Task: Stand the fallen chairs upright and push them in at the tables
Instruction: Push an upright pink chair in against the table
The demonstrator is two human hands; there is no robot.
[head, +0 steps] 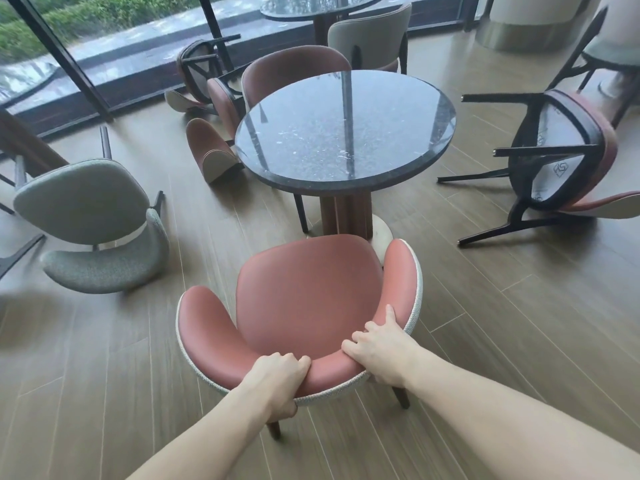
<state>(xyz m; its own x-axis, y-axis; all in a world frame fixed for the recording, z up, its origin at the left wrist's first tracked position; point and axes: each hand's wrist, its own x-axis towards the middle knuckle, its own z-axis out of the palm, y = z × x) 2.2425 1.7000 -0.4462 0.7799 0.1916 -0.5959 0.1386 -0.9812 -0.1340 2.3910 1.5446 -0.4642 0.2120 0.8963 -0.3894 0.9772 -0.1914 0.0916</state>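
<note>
Both hands clamped on the pink chair's backrest.

I've got my left hand (280,379) and right hand (382,351) gripping the upright pink chair (304,292), facing the round table (346,133); seat apparently just short of its pedestal.

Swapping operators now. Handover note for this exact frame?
Left hand and right hand: both gripping the backrest rim of the upright pink chair, which faces the round table, seat not yet under the top.
Done: this chair stands; another pink chair is pushed in at the far side.
Left: push this one in. Fallen: green chair on the left, pink chair on the right, two more beyond the table's left edge.
</note>
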